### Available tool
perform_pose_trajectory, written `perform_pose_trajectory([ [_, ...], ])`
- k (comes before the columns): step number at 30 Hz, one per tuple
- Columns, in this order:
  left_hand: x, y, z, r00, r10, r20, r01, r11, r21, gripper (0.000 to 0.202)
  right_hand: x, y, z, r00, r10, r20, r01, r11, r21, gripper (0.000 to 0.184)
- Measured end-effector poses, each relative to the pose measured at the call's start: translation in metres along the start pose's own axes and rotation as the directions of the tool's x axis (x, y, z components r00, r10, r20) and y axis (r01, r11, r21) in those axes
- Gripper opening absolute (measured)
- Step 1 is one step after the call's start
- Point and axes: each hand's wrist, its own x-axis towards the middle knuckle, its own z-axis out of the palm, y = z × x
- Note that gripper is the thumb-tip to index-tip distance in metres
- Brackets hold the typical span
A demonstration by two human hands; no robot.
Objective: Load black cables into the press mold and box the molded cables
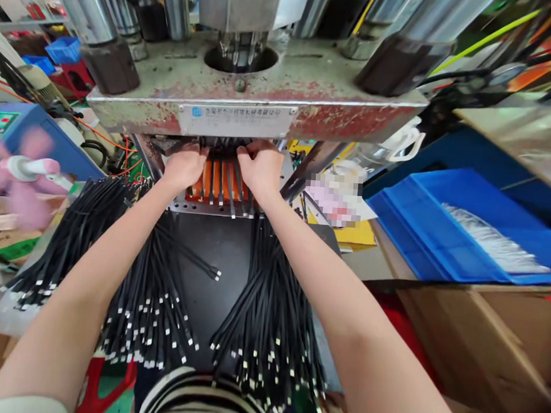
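Observation:
Both of my hands reach under the upper plate of a metal press. My left hand is at the left end of an orange-brown block, its fingers curled closed. My right hand bends over the block's right end, thumb pointing inward, fingers closed. What either hand grips is hidden. Between them, several flat black cables with small metal tips lie side by side across the block and hang over its front. Their far ends are hidden under the plate.
Black cable bundles lie left and right on the dark worktop, with another further left. The press plate hangs above my hands. A pink fan blurs at left. Blue trays holding pale parts stand right.

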Motion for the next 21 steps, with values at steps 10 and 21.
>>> perform_pose_trajectory([
  [10, -0.087, 0.085, 0.018, 0.844, 0.18, 0.505, 0.467, 0.217, -0.857, 0.025, -0.071, -0.005, -0.079, 0.972, -0.206, -0.117, 0.225, 0.955, 0.195, 0.032],
  [21, -0.116, 0.119, 0.023, 0.772, -0.12, 0.624, 0.623, 0.337, -0.706, 0.023, -0.11, 0.027, -0.085, 0.966, 0.199, 0.167, -0.256, 0.83, 0.496, 0.027],
])
